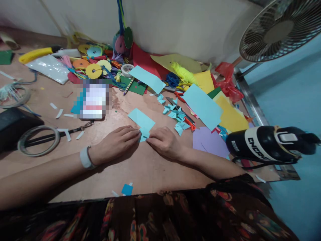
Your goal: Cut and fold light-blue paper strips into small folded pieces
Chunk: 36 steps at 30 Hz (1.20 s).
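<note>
A small light blue paper piece (pixel 143 134) lies on the table between my two hands. My left hand (pixel 119 142) rests at its left side, fingers together, fingertips on its edge. From the right, my right hand (pixel 164 142) has thumb and fingers pinched at the same piece. Just beyond my fingertips lies a light blue rectangular strip (pixel 141 119), partly touching the small piece. To the right of it is a loose pile of small cut light blue pieces (pixel 177 115).
Larger light blue sheets (pixel 202 105), purple paper (pixel 209 142) and a black bottle (pixel 263 144) are at the right. A phone (pixel 94 102) and tape roll (pixel 38 141) sit left. Coloured craft items line the back wall; a fan (pixel 279 31) stands back right.
</note>
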Available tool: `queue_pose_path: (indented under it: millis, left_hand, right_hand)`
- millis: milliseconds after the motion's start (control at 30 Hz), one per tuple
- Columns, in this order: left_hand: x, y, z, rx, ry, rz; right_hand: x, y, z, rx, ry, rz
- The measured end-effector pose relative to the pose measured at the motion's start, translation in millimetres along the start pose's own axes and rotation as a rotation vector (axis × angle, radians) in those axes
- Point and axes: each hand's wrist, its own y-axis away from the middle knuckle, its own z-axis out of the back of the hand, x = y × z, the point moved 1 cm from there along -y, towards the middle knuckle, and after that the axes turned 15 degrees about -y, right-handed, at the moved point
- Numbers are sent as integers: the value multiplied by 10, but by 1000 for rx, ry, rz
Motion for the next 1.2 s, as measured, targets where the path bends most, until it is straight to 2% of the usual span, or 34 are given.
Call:
queue_pose_path:
  millis: [133, 300, 367, 600, 700, 900, 1033, 1200]
  left_hand:
    - [1, 20, -10, 5, -46, -26]
    - [1, -2, 8, -6, -52, -18]
    - [-1, -8, 11, -2, -56, -16]
    - [-2, -15, 10, 1, -31, -1]
    - [-1, -25, 27, -3, -34, -2]
    - [0, -28, 59, 39, -41, 21]
    - [0, -22, 56, 47, -21, 25]
    - [0, -18, 48, 38, -24, 21]
  right_hand:
    - [8, -21, 5, 6, -76, -40]
    - [-30, -60, 51, -66, -273, -348]
    - [-51, -62, 66, -87, -282, -392]
    - [-53, -17, 68, -71, -80, -198]
    - [-40, -19, 74, -69, -70, -126]
    - [-54, -25, 76, -64, -155, -74]
    - [-65, -10, 59, -47, -103, -45]
    - [-58, -10, 67, 50, 16, 36]
